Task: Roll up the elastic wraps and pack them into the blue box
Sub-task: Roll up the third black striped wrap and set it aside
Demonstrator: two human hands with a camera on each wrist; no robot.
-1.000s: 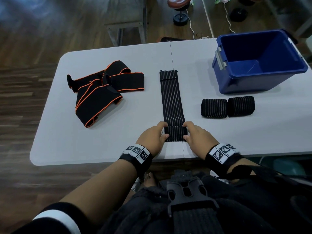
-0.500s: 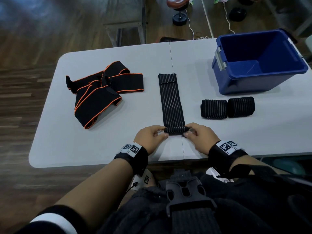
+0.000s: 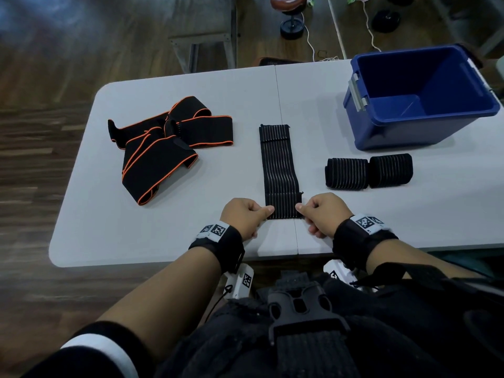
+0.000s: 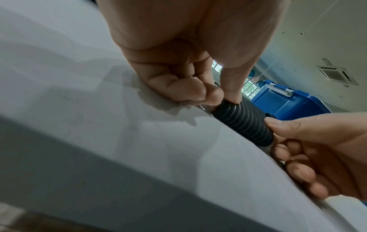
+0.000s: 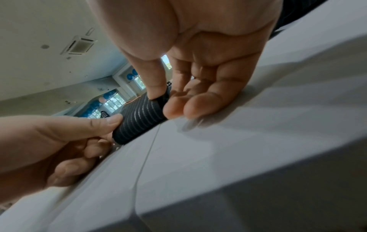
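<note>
A black striped elastic wrap (image 3: 277,165) lies stretched along the table's middle, its near end rolled into a short tube (image 3: 283,212). My left hand (image 3: 256,214) pinches the tube's left end, thumb on top and fingers curled beneath. My right hand (image 3: 311,211) pinches the right end the same way. The left wrist view shows the tube (image 4: 242,119) between both hands, and so does the right wrist view, tube (image 5: 139,117). The blue box (image 3: 357,88) stands open and empty at the far right.
Two rolled striped wraps (image 3: 346,173) (image 3: 391,169) lie side by side in front of the box. A loose heap of black orange-edged wraps (image 3: 163,148) lies at the left. The grey table (image 3: 81,214) ends just behind my wrists.
The wrap's near end went from a flat fold to a rolled tube. My fingers moved off its top to pinch its two ends, and the far end slid slightly nearer.
</note>
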